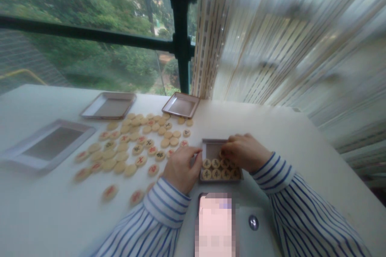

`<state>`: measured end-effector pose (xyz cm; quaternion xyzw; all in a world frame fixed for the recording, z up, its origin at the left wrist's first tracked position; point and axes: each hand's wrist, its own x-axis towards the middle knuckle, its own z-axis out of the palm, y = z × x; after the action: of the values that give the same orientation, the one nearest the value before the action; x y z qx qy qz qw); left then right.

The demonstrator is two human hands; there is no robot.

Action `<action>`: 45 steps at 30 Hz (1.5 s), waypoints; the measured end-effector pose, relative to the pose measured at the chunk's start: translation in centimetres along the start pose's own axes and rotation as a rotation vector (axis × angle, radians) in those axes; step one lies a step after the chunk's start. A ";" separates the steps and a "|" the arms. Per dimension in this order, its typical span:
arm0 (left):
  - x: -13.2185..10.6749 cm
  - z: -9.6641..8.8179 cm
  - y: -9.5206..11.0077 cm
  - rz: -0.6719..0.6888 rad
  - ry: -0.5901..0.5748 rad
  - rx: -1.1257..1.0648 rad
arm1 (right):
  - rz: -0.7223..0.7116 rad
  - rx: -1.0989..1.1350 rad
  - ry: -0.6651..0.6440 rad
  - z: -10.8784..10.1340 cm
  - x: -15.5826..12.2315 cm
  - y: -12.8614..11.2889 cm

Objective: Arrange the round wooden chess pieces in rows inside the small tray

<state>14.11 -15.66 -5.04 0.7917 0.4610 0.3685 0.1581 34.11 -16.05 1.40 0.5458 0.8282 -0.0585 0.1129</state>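
Note:
A small open box with a grey bottom stands in front of me. Rows of round wooden Chinese chess pieces with black characters fill its near half. My left hand is at the left wall, thumb and forefinger pinched on the box's edge. Over the far right part of the box, my right hand has its fingers closed. A pale piece shows partly at its fingertips; the fingers hide the rest and some pieces below. Many loose chess pieces, some marked red or black, others plain side up, lie spread out to the left.
Box parts lie on the white table: a large tray at the left, a tray and a smaller one at the back. A phone and an oval metallic thing are nearest me. A string curtain hangs behind.

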 end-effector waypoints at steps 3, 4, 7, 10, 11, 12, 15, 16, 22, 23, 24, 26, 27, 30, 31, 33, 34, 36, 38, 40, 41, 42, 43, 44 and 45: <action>0.0 0.0 0.0 -0.002 -0.004 0.001 | -0.004 -0.002 0.001 0.0 0.0 0.0; 0.0 0.0 0.0 -0.003 -0.005 0.003 | -0.004 -0.002 0.003 0.0 0.0 0.0; 0.0 0.0 0.0 -0.002 -0.009 0.007 | -0.002 0.000 0.006 0.1 0.0 -0.1; -0.1 0.0 0.0 0.000 -0.008 0.007 | -0.003 0.002 -0.001 0.2 0.0 -0.1; -0.1 0.0 -0.1 0.000 -0.007 0.005 | -0.001 0.001 -0.001 0.2 0.1 -0.1; -0.1 0.0 -0.1 -0.001 -0.005 0.004 | 0.001 -0.001 -0.001 0.2 0.1 -0.1; -0.1 0.0 0.0 0.000 0.000 0.000 | 0.005 -0.009 -0.008 0.1 0.1 -0.1; -0.1 0.0 0.0 0.001 0.000 0.000 | 0.003 -0.012 -0.011 0.1 0.1 -0.1; 0.0 -0.1 0.1 0.003 0.001 0.007 | -0.005 -0.014 0.003 0.1 0.1 -0.1; 0.0 -0.1 0.0 0.004 0.003 0.009 | -0.006 -0.013 0.008 0.2 0.1 0.0; 0.0 0.0 0.0 0.008 0.004 0.009 | -0.007 -0.012 0.011 0.2 0.1 0.0; 0.0 0.0 0.0 0.013 0.006 0.009 | -0.007 -0.011 0.011 0.3 0.1 0.0; 0.0 0.0 0.0 0.013 0.005 0.009 | -0.007 -0.011 0.010 0.3 0.1 0.0; 0.0 0.0 -0.1 0.004 0.004 0.007 | -0.003 -0.015 0.014 0.3 0.1 -0.1; -0.1 0.0 -0.1 -0.001 0.003 0.004 | 0.000 -0.017 0.014 0.3 0.1 -0.1; -0.1 -0.1 0.0 -0.005 -0.004 -0.001 | 0.005 -0.019 0.007 0.2 0.1 -0.1; -0.1 -0.1 0.0 -0.006 -0.008 -0.002 | 0.005 -0.018 -0.001 0.1 0.1 -0.1; 0.0 -0.1 0.0 -0.008 -0.014 0.001 | 0.004 -0.019 -0.009 0.0 0.1 -0.2; 0.0 -0.1 0.1 -0.009 -0.017 0.004 | 0.009 -0.024 -0.009 -0.1 0.1 -0.3; 0.0 -0.1 0.1 -0.008 -0.017 0.004 | 0.015 -0.025 -0.008 -0.1 0.0 -0.3; 0.0 -0.1 0.1 -0.007 -0.016 0.003 | 0.017 -0.024 -0.010 -0.2 0.0 -0.2; 0.0 -0.1 0.1 -0.006 -0.014 0.002 | 0.018 -0.021 -0.011 -0.2 -0.1 -0.2; 0.0 -0.2 0.2 -0.007 -0.013 0.003 | 0.019 -0.016 -0.009 -0.2 -0.2 -0.1; 0.0 -0.2 0.2 -0.007 -0.012 0.005 | 0.020 -0.010 -0.005 -0.2 -0.3 0.1; 0.0 -0.2 0.2 -0.007 -0.012 0.007 | 0.022 -0.004 0.000 -0.3 -0.4 0.2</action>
<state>14.08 -15.78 -4.75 0.7929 0.4641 0.3614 0.1594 34.41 -16.25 1.81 0.5545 0.8224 -0.0557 0.1146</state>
